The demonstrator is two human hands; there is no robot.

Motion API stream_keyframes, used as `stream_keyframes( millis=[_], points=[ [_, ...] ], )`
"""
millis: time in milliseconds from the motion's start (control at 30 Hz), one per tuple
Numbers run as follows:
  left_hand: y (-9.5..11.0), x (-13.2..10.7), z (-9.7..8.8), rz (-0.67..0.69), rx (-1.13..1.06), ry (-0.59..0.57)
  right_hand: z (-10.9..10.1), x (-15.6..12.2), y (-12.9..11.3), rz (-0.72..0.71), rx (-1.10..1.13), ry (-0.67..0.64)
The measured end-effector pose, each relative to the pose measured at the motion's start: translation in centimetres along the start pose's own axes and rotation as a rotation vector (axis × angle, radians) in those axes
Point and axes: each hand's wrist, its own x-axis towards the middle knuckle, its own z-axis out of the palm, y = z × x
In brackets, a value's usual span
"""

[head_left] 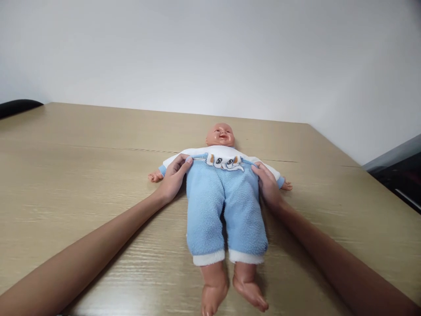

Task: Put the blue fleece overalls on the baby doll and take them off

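A baby doll (220,134) lies on its back in the middle of the wooden table (82,166), head away from me, bare feet toward me. It wears a white top with blue cuffs and light blue fleece trousers (223,206). My left hand (173,179) pinches the trousers' waistband at the doll's left-of-frame side. My right hand (268,183) grips the waistband on the other side. Both hands are closed on the fabric, at the doll's waist.
A plain white wall stands behind the table. A dark chair back (16,106) shows at the far left edge. At the right, past the table's edge, is a dark piece of furniture (397,175).
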Motion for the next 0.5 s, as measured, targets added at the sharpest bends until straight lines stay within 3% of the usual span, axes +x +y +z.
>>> stream_keyframes(
  millis=[167, 300, 400, 500],
  points=[
    [0.0, 0.0, 0.0, 0.136, 0.166, 0.065, -0.1, 2.9, -2.3, 0.043, 0.041, -0.064],
    [-0.2, -0.2, 0.1, 0.156, 0.194, 0.132, 0.4, 6.7, -5.2, 0.041, -0.032, -0.14],
    [-0.3, -0.5, 0.1, 0.178, 0.254, 0.165, 2.4, 8.2, -7.7, -0.106, -0.301, -0.084],
    [-0.3, -0.7, 0.1, 0.21, 0.314, 0.162, 6.0, 9.0, -9.5, -0.293, -0.577, -0.203]
  ],
)
